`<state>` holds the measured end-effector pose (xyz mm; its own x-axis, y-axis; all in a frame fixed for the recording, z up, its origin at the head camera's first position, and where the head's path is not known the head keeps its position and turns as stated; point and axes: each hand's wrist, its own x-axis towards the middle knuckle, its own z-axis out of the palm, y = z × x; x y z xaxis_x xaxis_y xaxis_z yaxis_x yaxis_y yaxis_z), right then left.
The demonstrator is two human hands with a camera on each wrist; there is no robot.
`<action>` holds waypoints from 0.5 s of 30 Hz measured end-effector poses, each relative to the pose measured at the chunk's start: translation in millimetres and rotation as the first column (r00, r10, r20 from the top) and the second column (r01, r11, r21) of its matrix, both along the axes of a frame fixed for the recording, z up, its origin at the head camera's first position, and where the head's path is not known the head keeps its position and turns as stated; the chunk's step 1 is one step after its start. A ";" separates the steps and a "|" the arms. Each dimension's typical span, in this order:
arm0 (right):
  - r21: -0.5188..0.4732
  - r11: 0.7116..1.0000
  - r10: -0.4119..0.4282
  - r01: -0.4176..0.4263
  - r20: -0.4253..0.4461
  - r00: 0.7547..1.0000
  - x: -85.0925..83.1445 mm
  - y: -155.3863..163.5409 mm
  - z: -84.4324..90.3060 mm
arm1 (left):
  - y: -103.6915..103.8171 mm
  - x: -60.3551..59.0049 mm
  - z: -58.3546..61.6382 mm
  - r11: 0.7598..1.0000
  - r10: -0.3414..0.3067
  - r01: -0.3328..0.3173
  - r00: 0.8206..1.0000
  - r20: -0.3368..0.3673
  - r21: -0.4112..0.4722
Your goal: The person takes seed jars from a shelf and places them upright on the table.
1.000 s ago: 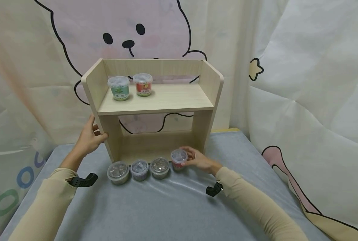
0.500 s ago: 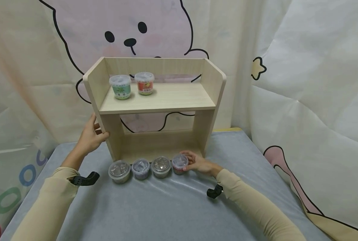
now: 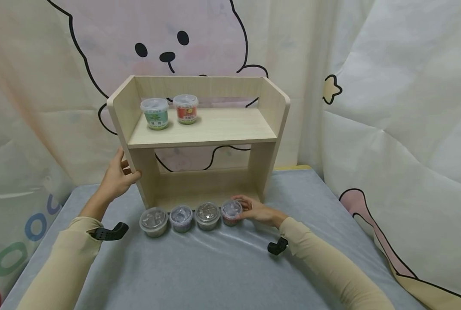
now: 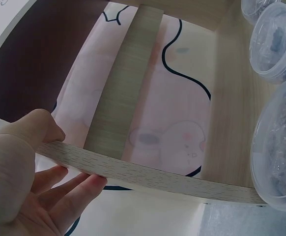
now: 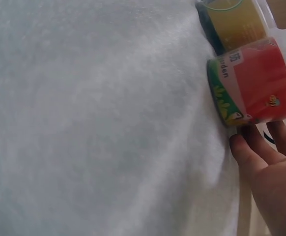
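Note:
My left hand [image 3: 118,176] grips the left side panel of a small wooden shelf [image 3: 203,140]. In the left wrist view its thumb [image 4: 47,128] lies on one face of the panel and the fingers on the other. My right hand [image 3: 257,211] holds a clear-lidded plastic tub with a red label [image 5: 263,83], thumb and fingers at its side. That tub stands at the right end of a row, beside a tub with a yellowish label [image 5: 236,24]. Further left in the row are a purplish tub [image 3: 181,218] and a wider greyish tub [image 3: 153,222].
On the upper shelf board stand a green-labelled tub [image 3: 155,114] and a red-labelled tub [image 3: 186,109]. The row of tubs lines the shelf's front edge on the blue-grey tablecloth [image 3: 199,271]. A printed curtain [image 3: 292,51] hangs behind.
The red-labelled tub in my right hand has come down a little towards the table, level with the row. My left hand has kept its grip on the shelf.

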<state>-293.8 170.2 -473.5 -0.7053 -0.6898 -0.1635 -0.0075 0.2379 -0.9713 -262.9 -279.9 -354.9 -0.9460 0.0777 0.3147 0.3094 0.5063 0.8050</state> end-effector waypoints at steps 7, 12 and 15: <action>0.038 0.997 -0.070 0.073 -0.077 0.995 -1.0 5.9 14.7 | -0.7 -0.3 -1.7 1.000 0.008 -0.008 1.000 0.004 -0.012; 0.018 0.996 -0.085 0.087 -0.089 0.992 -0.8 12.2 31.4 | -0.2 1.4 -1.7 1.000 0.004 -0.004 1.000 0.006 -0.011; 0.014 0.997 -0.075 0.077 -0.101 0.992 -0.3 14.8 43.3 | 0.1 2.2 -1.2 1.000 0.000 0.000 1.000 -0.001 -0.009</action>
<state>-294.0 185.0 -430.2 -0.7688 -0.6314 -0.1015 -0.0856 0.2590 -0.9621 -260.7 -279.9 -356.2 -0.9458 0.0801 0.3146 0.3097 0.5136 0.8002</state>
